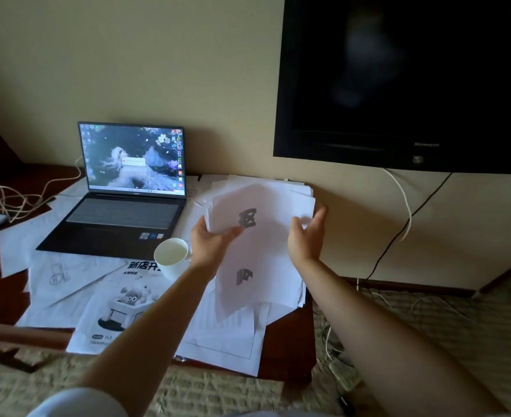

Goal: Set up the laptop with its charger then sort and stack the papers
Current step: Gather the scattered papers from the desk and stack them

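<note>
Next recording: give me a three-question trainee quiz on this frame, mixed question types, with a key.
1. True or false: the laptop is closed.
2. Which hand pinches the sheaf of papers at its edge? A) left hand B) right hand
3. Fill in: the white cup stands just in front of the ____.

Key: 1 false, its screen is lit. 2 A; the right hand sits open beside the sheaf. 3 laptop.
</note>
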A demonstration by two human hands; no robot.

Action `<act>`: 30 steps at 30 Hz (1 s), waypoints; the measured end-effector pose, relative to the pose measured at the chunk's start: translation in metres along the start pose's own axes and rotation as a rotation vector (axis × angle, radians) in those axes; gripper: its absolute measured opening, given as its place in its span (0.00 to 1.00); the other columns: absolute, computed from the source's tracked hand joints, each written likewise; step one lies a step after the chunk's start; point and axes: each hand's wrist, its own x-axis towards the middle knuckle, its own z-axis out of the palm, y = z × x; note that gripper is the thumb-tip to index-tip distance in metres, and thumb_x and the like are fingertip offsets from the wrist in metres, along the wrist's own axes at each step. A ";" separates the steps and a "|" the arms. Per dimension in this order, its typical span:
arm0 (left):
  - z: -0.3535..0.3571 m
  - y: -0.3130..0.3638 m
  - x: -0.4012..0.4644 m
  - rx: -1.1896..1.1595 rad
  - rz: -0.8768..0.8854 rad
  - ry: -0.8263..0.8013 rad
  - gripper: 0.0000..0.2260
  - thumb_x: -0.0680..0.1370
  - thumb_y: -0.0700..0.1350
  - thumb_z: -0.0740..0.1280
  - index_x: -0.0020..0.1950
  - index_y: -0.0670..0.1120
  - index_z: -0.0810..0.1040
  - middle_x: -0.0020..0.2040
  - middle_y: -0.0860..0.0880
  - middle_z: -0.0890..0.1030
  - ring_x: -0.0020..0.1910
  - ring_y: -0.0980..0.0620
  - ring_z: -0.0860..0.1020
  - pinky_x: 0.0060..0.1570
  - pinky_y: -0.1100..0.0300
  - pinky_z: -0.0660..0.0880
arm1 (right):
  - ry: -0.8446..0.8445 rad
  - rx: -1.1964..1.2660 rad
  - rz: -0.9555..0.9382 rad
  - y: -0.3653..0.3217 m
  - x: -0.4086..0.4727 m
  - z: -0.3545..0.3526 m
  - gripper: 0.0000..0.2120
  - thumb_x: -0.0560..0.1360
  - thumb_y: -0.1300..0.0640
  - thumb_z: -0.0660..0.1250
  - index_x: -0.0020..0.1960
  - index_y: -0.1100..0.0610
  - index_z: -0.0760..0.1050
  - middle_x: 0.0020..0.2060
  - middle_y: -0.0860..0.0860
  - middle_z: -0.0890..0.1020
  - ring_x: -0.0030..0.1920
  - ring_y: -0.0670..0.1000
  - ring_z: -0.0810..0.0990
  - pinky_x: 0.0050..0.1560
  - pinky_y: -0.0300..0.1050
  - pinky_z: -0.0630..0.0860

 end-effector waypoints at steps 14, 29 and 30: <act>-0.021 -0.022 -0.005 0.120 -0.077 -0.089 0.17 0.65 0.38 0.79 0.51 0.41 0.79 0.45 0.43 0.83 0.42 0.44 0.81 0.41 0.51 0.80 | -0.170 0.152 0.232 0.016 -0.017 -0.016 0.06 0.67 0.57 0.78 0.36 0.50 0.81 0.36 0.44 0.84 0.42 0.45 0.84 0.52 0.46 0.80; -0.031 -0.057 0.000 0.085 -0.282 -0.128 0.13 0.67 0.34 0.76 0.44 0.47 0.77 0.41 0.49 0.81 0.42 0.47 0.79 0.45 0.55 0.75 | -0.574 -0.208 0.445 0.062 -0.020 -0.017 0.08 0.71 0.62 0.73 0.47 0.54 0.77 0.46 0.50 0.81 0.45 0.48 0.80 0.49 0.42 0.75; -0.031 -0.063 0.002 0.090 -0.295 -0.121 0.12 0.68 0.35 0.76 0.44 0.48 0.77 0.41 0.49 0.81 0.43 0.46 0.79 0.47 0.54 0.76 | -0.543 -0.236 0.459 0.065 -0.019 -0.014 0.07 0.71 0.60 0.73 0.48 0.56 0.78 0.46 0.52 0.82 0.44 0.50 0.80 0.47 0.43 0.75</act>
